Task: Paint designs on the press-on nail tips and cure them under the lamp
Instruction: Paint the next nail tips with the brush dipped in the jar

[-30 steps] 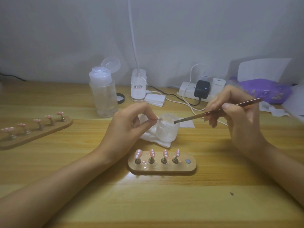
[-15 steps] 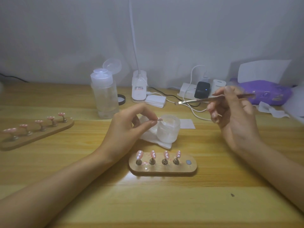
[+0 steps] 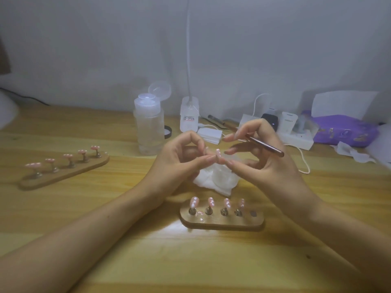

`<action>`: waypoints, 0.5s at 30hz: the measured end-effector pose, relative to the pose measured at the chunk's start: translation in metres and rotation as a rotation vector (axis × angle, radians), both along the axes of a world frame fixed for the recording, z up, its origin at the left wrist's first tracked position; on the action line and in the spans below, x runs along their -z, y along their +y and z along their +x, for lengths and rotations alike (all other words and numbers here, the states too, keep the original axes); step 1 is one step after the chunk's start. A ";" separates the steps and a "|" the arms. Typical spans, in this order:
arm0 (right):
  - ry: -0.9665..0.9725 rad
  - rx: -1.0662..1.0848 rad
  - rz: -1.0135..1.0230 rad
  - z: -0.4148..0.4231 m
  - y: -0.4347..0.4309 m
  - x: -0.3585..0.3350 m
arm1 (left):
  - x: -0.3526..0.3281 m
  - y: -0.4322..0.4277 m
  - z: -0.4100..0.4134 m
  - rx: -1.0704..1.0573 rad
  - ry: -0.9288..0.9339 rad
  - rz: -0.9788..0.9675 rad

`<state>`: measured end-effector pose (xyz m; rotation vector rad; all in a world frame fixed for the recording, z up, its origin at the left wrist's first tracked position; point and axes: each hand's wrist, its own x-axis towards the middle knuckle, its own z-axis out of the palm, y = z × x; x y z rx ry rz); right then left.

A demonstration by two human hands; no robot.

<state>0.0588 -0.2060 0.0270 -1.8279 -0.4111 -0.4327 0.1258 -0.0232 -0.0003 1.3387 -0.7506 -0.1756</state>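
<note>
Tutor: Right hand [image 3: 260,159] has swung in from beside the white power strip [image 3: 300,138], where it was half a second ago, to meet the left hand [image 3: 179,163] above the small clear plastic cup [image 3: 222,176].

Student: What does each hand hold?

Tutor: Left hand: thumb and forefinger pinch one pink press-on nail tip with white dots [image 3: 218,153], raised over the cup. Right hand: fingers curl round the slim rose-metal brush [image 3: 268,147], handle end pointing right. Its thumb tip lies just beside the nail tip; contact is too blurred to tell.

Student: And the other tips?

Tutor: Four pink dotted tips [image 3: 226,203] stand on pegs in the near oval wooden holder [image 3: 222,224]. Five more pink tips [image 3: 67,156] sit on the long wooden holder [image 3: 63,174] at left. The cup rests on a crumpled white wipe [image 3: 203,180]. A clear flip-top bottle [image 3: 149,132] stands behind, lid open, on the pale wooden table [image 3: 190,261].
</note>
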 end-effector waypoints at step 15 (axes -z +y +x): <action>0.022 0.023 -0.005 0.003 0.006 -0.011 | 0.000 0.000 -0.001 -0.021 0.035 -0.011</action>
